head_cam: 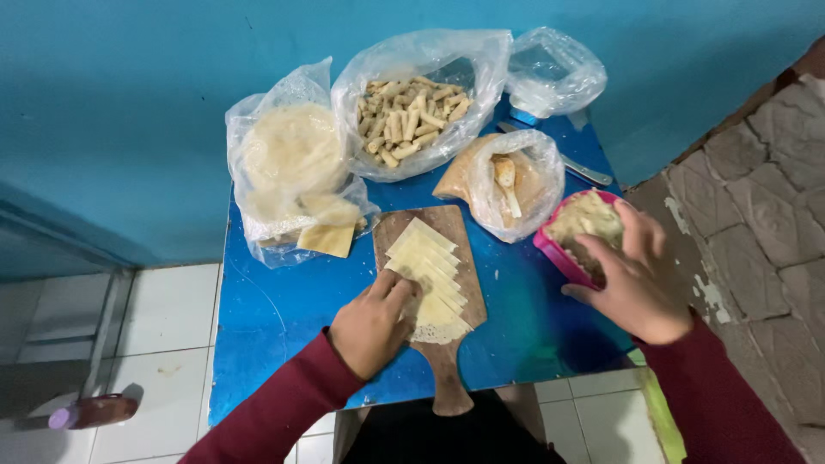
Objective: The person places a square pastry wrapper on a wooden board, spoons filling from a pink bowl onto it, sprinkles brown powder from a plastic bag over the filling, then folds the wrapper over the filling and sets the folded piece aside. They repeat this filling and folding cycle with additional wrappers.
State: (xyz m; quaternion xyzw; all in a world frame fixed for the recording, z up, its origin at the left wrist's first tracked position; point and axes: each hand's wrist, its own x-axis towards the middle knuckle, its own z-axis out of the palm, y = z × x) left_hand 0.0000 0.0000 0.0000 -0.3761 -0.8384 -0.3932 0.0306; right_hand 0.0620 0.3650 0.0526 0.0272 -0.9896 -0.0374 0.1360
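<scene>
We find our left hand flat, fingers pressing the fanned stack of thin pale square wrappers on the brown wooden paddle board; nothing gripped. Our right hand reaches into the pink plastic tub of filling; its grip is hidden. We judge the wrappers light, limp, tear-prone: lift one by a corner.

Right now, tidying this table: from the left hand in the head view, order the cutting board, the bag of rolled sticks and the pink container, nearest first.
From the left hand:
1. Cutting board, beneath it.
2. Pink container, right, at the right hand.
3. Bag of rolled sticks, far side.
</scene>
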